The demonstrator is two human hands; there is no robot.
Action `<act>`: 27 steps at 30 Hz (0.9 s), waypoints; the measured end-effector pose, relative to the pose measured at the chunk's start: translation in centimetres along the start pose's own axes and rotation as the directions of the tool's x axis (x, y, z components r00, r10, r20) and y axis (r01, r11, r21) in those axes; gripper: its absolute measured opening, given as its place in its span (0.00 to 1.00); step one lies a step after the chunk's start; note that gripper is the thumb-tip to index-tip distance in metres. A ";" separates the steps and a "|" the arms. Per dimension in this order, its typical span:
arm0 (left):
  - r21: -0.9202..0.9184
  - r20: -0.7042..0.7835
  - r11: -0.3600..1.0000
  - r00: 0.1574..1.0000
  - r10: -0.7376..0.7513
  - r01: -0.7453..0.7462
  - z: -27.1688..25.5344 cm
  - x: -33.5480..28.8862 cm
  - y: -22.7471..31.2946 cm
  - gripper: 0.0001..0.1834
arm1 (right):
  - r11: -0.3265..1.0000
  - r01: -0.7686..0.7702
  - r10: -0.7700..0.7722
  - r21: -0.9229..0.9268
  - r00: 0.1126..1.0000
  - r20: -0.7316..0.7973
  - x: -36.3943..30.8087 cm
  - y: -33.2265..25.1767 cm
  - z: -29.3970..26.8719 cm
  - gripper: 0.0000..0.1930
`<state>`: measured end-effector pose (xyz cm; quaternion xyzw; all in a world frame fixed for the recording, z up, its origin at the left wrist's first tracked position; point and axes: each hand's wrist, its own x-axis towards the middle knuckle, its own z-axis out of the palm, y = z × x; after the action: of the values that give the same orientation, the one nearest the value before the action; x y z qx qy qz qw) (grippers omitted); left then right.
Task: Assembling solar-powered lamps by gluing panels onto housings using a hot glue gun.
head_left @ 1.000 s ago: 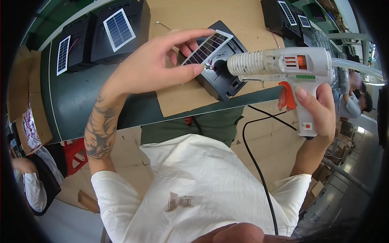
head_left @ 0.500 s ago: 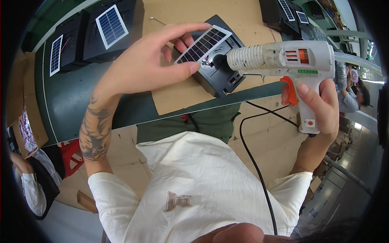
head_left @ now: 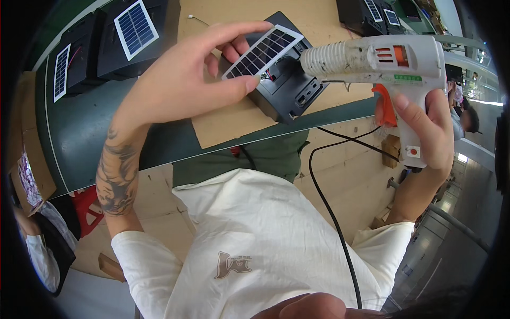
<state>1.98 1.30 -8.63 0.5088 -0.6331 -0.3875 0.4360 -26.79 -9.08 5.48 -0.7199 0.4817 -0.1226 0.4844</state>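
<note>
My left hand (head_left: pixel 186 80) pinches a small solar panel (head_left: pixel 264 51) by its edges, thumb at the near corner and fingertip at the far one. The panel is tilted above a black plastic housing (head_left: pixel 279 101), and thin wires show beneath it. In my right hand (head_left: pixel 430 119) is a white hot glue gun (head_left: pixel 361 59), its barrel stained, with a finger at the orange trigger (head_left: pixel 387 106). The gun's nozzle points left at the housing beside the panel; its tip is partly hidden against the black surface.
Cardboard (head_left: pixel 212 130) covers part of the green table (head_left: pixel 79 127). Black units with solar panels (head_left: pixel 136 29) stand at the left, more (head_left: pixel 372 13) at the far right. The gun's black cable (head_left: pixel 329 207) hangs before me. An open carton (head_left: pixel 37 170) and other people are at the sides.
The glue gun has shifted away and slightly right relative to the housing, exposing more of its ports. My left hand still holds the panel; the whole view has moved a little.
</note>
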 end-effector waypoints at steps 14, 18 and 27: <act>0.017 0.062 0.999 0.997 -0.036 0.035 -0.3 0.0 0.4 0.35 | 0.971 -0.039 0.037 -0.236 0.999 -0.013 0.6 -2.6 0.3 0.14; -0.077 0.045 0.995 0.997 -0.060 0.063 0.0 -0.2 0.3 0.37 | 0.958 0.011 -0.011 -0.285 1.000 0.003 0.2 -2.8 0.3 0.15; -0.175 0.059 0.981 0.995 -0.079 0.089 0.1 0.4 0.8 0.39 | 0.978 0.085 -0.101 0.192 0.992 0.072 -0.4 2.1 -1.8 0.21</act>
<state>1.55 1.03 -7.81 0.4840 -0.5852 -0.4735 0.4461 -29.35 -9.96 4.80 -0.6970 0.4137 -0.1610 0.5631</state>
